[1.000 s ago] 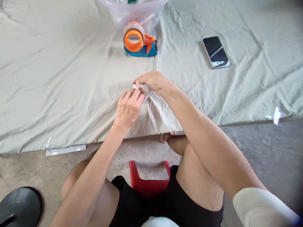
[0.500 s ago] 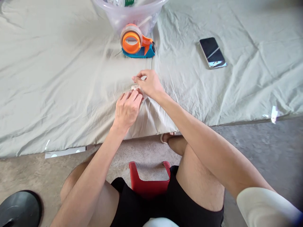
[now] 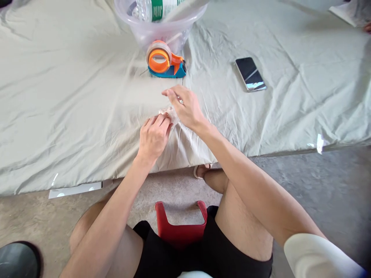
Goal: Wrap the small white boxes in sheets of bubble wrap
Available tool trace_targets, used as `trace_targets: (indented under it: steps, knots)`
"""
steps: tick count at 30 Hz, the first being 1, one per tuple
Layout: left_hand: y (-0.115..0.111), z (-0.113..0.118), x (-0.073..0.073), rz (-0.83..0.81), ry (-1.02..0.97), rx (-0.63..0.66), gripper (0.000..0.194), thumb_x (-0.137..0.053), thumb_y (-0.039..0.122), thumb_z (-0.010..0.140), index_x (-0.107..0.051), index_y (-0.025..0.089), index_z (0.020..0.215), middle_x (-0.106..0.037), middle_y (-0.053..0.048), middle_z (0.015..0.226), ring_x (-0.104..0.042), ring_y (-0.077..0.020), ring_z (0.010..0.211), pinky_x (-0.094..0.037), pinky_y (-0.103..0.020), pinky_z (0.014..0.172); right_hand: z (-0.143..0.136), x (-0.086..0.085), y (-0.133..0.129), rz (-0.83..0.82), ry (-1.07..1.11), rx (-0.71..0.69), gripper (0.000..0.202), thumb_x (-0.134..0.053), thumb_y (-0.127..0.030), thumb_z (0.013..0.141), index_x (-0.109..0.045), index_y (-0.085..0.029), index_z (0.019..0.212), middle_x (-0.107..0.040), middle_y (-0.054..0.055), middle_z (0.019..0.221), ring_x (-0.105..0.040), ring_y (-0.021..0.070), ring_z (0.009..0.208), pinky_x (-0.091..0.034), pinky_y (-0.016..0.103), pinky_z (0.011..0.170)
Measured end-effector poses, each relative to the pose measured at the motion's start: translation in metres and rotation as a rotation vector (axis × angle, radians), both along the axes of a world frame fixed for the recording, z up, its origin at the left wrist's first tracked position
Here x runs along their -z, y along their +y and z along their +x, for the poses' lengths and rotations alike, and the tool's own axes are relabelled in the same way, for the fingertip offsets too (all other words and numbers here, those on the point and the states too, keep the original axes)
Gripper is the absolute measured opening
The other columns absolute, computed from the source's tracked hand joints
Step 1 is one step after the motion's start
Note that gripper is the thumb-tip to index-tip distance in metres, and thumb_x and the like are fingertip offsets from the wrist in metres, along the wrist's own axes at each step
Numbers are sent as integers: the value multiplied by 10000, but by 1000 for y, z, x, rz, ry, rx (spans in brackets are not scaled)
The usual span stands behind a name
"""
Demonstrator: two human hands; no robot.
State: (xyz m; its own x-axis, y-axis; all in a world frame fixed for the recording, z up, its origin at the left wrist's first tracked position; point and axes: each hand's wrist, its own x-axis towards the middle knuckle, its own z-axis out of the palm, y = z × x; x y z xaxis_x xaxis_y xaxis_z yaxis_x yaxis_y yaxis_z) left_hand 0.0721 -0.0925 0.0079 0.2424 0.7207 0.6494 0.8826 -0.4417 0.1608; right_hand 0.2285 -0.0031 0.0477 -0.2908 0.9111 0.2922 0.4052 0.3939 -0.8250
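Note:
Near the front of the cloth, a small crumpled piece of clear plastic [image 3: 165, 111] lies under the fingertips of my left hand [image 3: 154, 135]. Those fingers are curled over it and press it against the cloth; part of it is hidden beneath them. Just beyond and to the right, my right hand [image 3: 187, 106] is raised slightly, thumb and fingers brought together. Whether anything thin is pinched there, I cannot make out. Behind both hands stands an orange and blue tape dispenser [image 3: 170, 71] with a roll of tape on it.
A translucent tub [image 3: 139, 29] holding a plastic bottle with a green label [image 3: 157, 9] stands at the back. A phone [image 3: 251, 74] lies to the right on the grey cloth [image 3: 87, 96]. Part of another person's hand [image 3: 367, 27] shows at the far right edge, beside something whitish.
My right hand has tilted and drawn slightly away from the left hand, showing more of the clear plastic. The view has shifted a little, bringing the bottle and another person's hand into sight.

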Motion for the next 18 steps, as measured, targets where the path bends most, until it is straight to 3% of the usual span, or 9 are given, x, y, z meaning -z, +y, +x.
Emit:
trace_targets:
  steps: [3, 6, 11, 15, 18]
  knots:
    - [-3, 1, -2, -14, -8, -19, 302, -569, 329, 1226, -753, 235, 1006, -859, -70, 1010, -795, -258, 881, -594, -398, 803, 4, 2, -6, 3, -46, -138, 250, -675, -230, 1088, -792, -247, 868, -841, 75, 1106, -751, 238, 1097, -540, 374, 1115]
    - [-7, 2, -5, -29, -15, -21, 333, -538, 314, 1231, -744, 232, 983, -864, -75, 1036, -796, -254, 871, -596, -394, 804, 8, 4, -5, -208, 88, -149, 133, -759, -146, 986, -812, -237, 904, -842, 44, 1064, -740, 203, 1049, -552, 334, 1046]
    - [-10, 6, -8, -102, -73, -7, 305, -514, 283, 1224, -749, 234, 1036, -871, -94, 1121, -818, -257, 948, -605, -388, 881, 7, 5, -2, -597, 281, -92, 109, -774, -114, 935, -789, -211, 889, -758, -22, 808, -649, 151, 792, -530, 282, 826]
    - [-10, 12, -13, -165, -90, -51, 293, -517, 275, 1209, -751, 222, 1041, -868, -103, 1064, -823, -272, 934, -595, -387, 860, -5, 7, -6, -551, 327, -7, 217, -694, -95, 949, -706, -219, 771, -722, -25, 796, -641, 152, 815, -520, 272, 822]
    - [-12, 17, -20, -250, -77, -93, 307, -503, 266, 1202, -766, 214, 1052, -876, -116, 1093, -831, -282, 959, -591, -389, 863, -11, 11, -5, -533, 346, -34, 255, -700, -93, 949, -646, -227, 739, -667, -36, 735, -600, 149, 759, -495, 278, 775]
